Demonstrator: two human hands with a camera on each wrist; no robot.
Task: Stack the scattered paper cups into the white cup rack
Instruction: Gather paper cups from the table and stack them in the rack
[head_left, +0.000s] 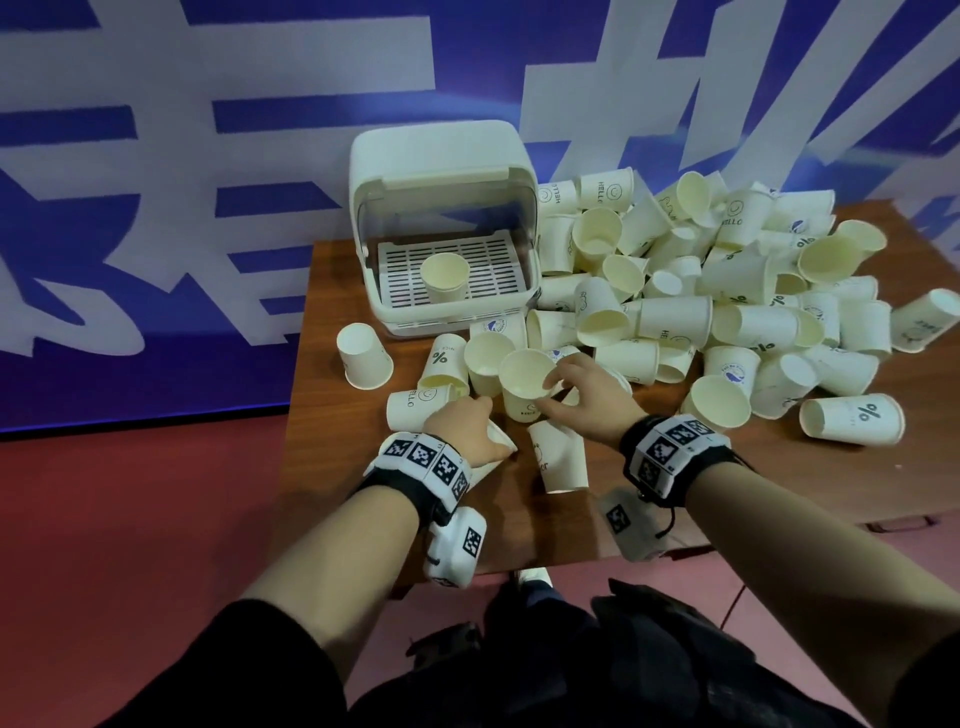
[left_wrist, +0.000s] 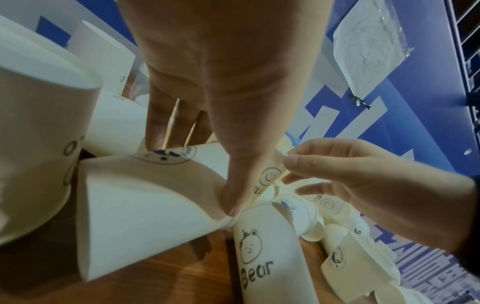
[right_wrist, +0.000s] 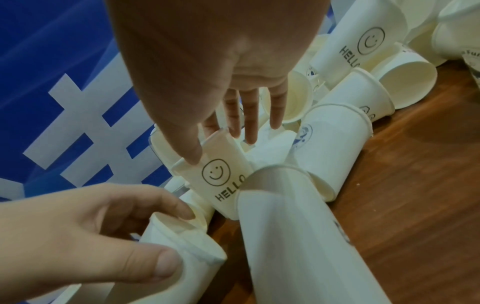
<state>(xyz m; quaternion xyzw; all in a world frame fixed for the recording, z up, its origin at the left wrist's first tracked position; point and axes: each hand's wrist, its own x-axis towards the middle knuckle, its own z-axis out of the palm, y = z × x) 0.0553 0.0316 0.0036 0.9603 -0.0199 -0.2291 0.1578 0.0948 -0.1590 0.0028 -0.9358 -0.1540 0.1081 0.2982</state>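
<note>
A person's two hands work at the near edge of a wooden counter heaped with scattered paper cups. The right hand pinches the rim of an upright smiley "HELLO" cup, thumb outside the wall and fingers reaching over and into the mouth. The left hand sits just beside it, its curled thumb and fingers closing round the rim of a cup lying on its side, the mouth pointing toward the upright cup. The white cup rack stands farther back, beyond and slightly left of both hands, its lid raised, with one cup standing upright on its slotted tray. Judging by this, the upright cup's long axis already matches the cup in the rack, so the right hand has the straighter lift forward, while the left hand's cup needs tipping upright first.
</note>
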